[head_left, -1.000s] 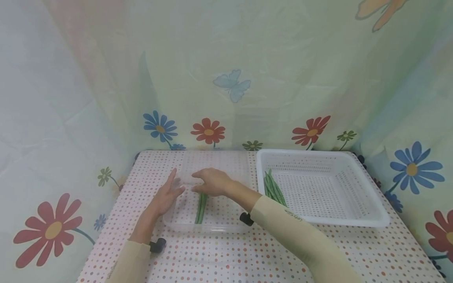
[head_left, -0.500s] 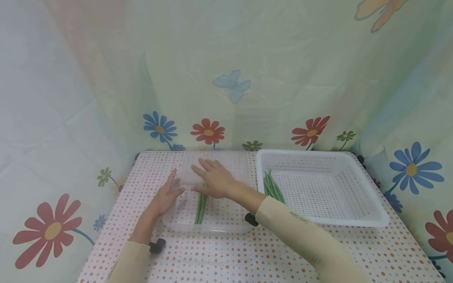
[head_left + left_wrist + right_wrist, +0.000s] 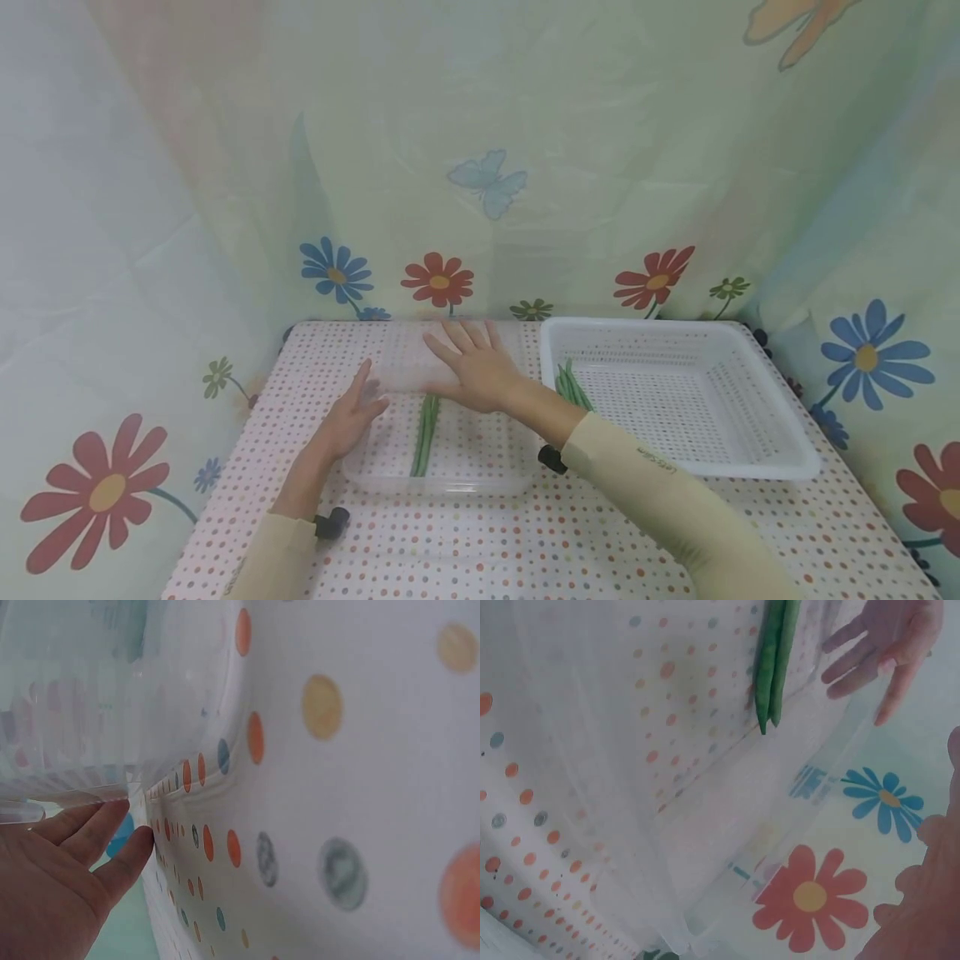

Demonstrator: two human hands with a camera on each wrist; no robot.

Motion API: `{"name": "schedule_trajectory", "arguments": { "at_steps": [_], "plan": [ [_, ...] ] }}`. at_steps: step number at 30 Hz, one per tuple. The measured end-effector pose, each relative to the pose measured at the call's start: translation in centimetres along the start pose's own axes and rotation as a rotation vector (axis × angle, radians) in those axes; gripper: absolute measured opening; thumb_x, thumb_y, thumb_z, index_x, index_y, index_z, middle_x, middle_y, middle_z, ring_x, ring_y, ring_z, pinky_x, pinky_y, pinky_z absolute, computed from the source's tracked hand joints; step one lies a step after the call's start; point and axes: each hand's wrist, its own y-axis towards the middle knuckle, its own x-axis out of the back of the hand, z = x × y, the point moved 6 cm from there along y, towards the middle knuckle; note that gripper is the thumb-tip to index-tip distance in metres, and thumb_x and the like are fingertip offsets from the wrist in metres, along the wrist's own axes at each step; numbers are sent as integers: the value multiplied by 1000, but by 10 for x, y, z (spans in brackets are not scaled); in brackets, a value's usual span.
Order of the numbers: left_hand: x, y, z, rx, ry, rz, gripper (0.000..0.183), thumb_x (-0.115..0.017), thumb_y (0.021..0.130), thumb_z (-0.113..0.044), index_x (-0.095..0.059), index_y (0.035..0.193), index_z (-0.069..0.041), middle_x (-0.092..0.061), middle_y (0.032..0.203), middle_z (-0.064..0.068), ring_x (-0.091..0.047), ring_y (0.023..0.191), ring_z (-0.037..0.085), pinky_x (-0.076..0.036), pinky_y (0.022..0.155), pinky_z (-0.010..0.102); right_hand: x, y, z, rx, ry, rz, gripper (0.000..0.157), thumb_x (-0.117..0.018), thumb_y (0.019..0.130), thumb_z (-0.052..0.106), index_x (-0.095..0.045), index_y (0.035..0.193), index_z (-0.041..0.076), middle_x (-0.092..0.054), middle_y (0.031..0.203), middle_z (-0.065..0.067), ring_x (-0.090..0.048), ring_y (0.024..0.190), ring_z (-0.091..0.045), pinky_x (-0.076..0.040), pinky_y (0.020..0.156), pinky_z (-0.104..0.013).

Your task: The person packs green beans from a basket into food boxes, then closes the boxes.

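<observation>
A clear plastic box [image 3: 480,485] stands left of the table's middle, its see-through lid [image 3: 401,358] lying back behind it. Two or so green beans [image 3: 425,442] lie lengthwise inside, close together, also plain in the right wrist view. My left hand [image 3: 348,423] rests at the box's left side, thumb over the rim; in the left wrist view its straight fingers [image 3: 124,862] lie along the outside of the wall. Over the back of the box my right hand [image 3: 480,367] spreads its fingers wide, palm down, holding nothing.
A white slotted basket [image 3: 798,442] stands on the right, with several green beans [image 3: 572,390] along its left wall. My right forearm passes over its front left corner. The dotted tablecloth [image 3: 450,550] covers the table, and a flowered curtain [image 3: 600,167] hangs behind.
My right hand has moved back and to the right, off the beans' far end, and its fingers have gone from bunched to spread. The left hand has kept its place.
</observation>
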Motion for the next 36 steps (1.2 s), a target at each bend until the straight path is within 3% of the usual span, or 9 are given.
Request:
{"name": "schedule_trajectory", "arguments": {
  "at_steps": [6,16,27,31,36],
  "plan": [
    [-1,0,0,1,-19,6,82,-53,107,-45,2,168,-39,-27,172,14,-24,158,41,-16,126,68,8,-6,-6,-9,23,2,84,-37,100,76,-9,168,35,6,177,-1,3,164,-35,12,127,-67],
    [-1,0,2,-6,-35,6,82,-54,107,-45,1,168,-38,-26,172,13,-24,159,40,-14,127,67,30,-12,-16,-13,50,-20,83,-41,102,72,-14,169,31,3,177,-3,1,164,-33,5,129,-67],
    [0,0,2,-19,-21,-2,82,-54,106,-48,0,168,-39,-27,172,13,-27,158,40,-14,127,66,43,-33,-76,-89,128,-73,82,-46,102,67,-21,168,26,-9,177,-9,-7,163,-37,0,127,-71],
    [1,0,1,-30,-21,-2,84,-54,105,-51,0,168,-36,-27,172,14,-29,157,40,-15,127,66,41,-42,-100,-111,91,-101,82,-48,102,66,-24,167,22,-16,176,-11,-15,162,-38,-3,128,-70],
    [0,0,0,-33,-14,2,86,-53,104,-57,2,168,-38,-27,172,15,-27,157,41,-15,127,66,33,-51,-126,-147,111,-81,82,-47,103,66,-21,168,23,-15,176,-12,-13,162,-38,1,128,-70]
  ]
}}
